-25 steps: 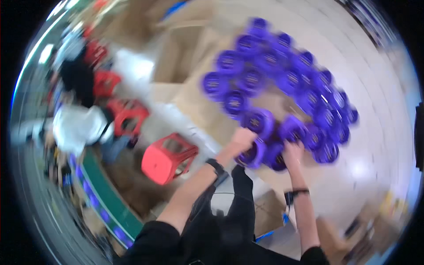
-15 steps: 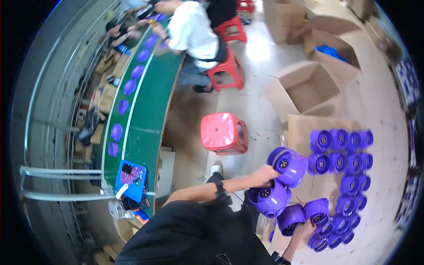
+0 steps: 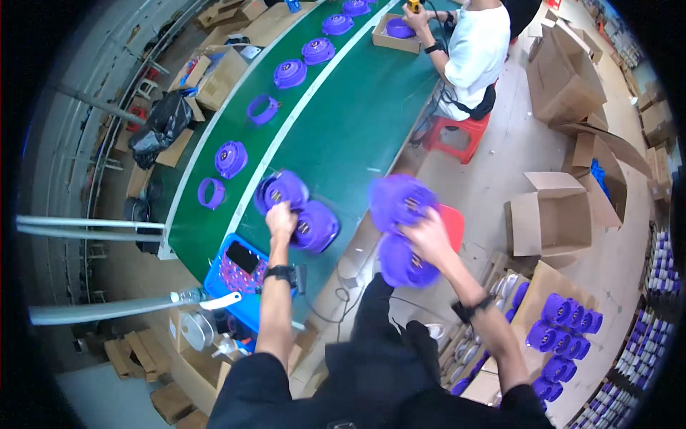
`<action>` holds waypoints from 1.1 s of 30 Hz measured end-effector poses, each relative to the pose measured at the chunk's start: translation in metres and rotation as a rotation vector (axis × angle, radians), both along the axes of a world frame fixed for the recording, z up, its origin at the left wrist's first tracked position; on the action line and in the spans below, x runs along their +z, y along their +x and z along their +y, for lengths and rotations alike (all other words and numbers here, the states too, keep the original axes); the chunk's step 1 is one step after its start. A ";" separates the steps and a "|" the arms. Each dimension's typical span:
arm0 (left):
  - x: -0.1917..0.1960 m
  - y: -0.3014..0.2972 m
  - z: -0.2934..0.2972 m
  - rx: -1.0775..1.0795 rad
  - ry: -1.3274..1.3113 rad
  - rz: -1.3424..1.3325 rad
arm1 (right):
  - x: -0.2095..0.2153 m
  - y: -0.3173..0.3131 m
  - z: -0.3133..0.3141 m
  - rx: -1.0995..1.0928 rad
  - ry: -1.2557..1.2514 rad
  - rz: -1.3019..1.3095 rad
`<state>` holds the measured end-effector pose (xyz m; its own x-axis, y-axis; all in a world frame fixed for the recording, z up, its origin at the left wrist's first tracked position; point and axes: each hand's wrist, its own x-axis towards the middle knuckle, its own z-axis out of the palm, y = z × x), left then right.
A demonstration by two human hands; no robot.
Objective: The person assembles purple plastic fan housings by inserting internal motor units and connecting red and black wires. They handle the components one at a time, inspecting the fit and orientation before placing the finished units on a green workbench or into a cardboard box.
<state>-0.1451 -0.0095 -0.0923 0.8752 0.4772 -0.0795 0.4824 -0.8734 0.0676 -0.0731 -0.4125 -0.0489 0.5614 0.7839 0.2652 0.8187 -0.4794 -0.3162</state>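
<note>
My left hand (image 3: pixel 281 220) is closed on two purple round plastic housings at the near end of the green workbench (image 3: pixel 336 150). One housing (image 3: pixel 287 189) is above the other housing (image 3: pixel 315 227), and brassy parts show in their centres. Whether they rest on the surface I cannot tell. To the right, my right hand (image 3: pixel 429 240) grips another pair, smeared by motion: an upper housing (image 3: pixel 401 201) and a lower housing (image 3: pixel 404 259). That pair hangs off the bench edge, in front of a red stool (image 3: pixel 451 225).
Purple housings (image 3: pixel 231 159) and open rings (image 3: pixel 211 193) line the bench's far strip. A blue tray (image 3: pixel 246 307) with a phone sits near my left forearm. More housings (image 3: pixel 561 307) stand on cardboard at right. A person in white (image 3: pixel 475 43) works ahead beside open cartons (image 3: pixel 550 214).
I have turned from the cardboard at right toward the green bench. Both hands have carried their housings along; the left pair is now over the bench.
</note>
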 end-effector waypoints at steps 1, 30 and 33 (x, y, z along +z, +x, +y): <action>-0.005 0.003 0.024 0.032 -0.007 0.056 | -0.024 0.033 0.055 0.073 0.071 -0.075; 0.056 0.104 -0.472 -1.202 -0.454 0.539 | -0.142 -0.229 -0.486 -1.890 0.032 0.438; 0.019 0.083 -0.725 -1.501 -0.410 0.515 | -0.144 -0.281 -0.577 -2.096 -0.219 -0.006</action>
<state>-0.0623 -0.7344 -0.0735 0.3505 -0.8508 -0.3916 -0.6876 -0.5176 0.5092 -0.3545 -0.9897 -0.1930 0.4337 -0.8555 0.2831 -0.8636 -0.4842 -0.1403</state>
